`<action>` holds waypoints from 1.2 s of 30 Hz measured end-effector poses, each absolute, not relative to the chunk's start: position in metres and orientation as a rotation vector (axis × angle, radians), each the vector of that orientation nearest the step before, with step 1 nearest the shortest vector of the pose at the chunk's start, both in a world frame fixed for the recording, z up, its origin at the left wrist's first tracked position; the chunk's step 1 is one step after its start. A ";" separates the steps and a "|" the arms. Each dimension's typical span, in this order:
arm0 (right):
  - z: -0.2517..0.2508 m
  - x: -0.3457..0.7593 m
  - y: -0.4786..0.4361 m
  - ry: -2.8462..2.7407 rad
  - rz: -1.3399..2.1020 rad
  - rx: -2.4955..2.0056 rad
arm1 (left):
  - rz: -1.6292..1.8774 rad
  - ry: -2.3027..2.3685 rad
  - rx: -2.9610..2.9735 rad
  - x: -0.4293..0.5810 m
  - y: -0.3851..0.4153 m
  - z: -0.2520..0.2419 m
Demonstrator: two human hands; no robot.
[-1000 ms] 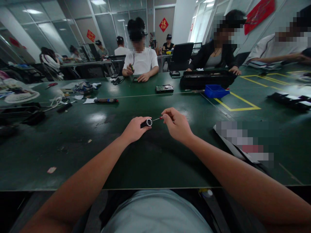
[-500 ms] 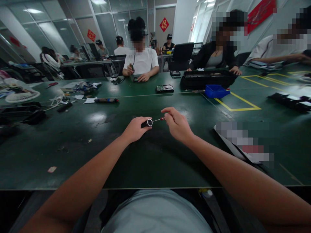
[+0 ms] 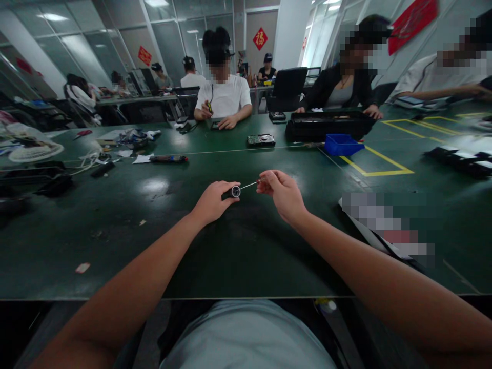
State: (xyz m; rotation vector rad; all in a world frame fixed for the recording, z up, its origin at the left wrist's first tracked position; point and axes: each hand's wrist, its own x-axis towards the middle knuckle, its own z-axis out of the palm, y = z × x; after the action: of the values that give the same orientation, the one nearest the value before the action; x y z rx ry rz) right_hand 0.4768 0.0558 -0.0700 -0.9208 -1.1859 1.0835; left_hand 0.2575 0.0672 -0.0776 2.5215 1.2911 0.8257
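Left hand (image 3: 213, 202) pinched a short black tube (image 3: 227, 194) between thumb and fingers, silver-ringed end in view. Right hand (image 3: 283, 196) had its fingers curled round the reddish handle of a thin screwdriver (image 3: 248, 185), shaft pointing left at the tube's ringed end. Couldn't tell if the tip touched. Tube sat above the green desk (image 3: 246, 261), near side, about mid-width. Beyond the hands: circuit board (image 3: 261, 140), with blue bin (image 3: 343, 145) to its right.
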 end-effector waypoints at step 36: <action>-0.064 0.481 0.047 -1.421 0.598 -0.997 | 0.231 1.205 2.781 0.303 0.038 -0.077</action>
State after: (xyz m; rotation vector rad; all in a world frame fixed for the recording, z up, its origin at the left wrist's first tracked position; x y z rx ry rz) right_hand 0.4806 0.0467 -0.0640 -0.9972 -1.4208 0.5985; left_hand 0.3030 0.0383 -0.0772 2.7814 1.2053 0.2314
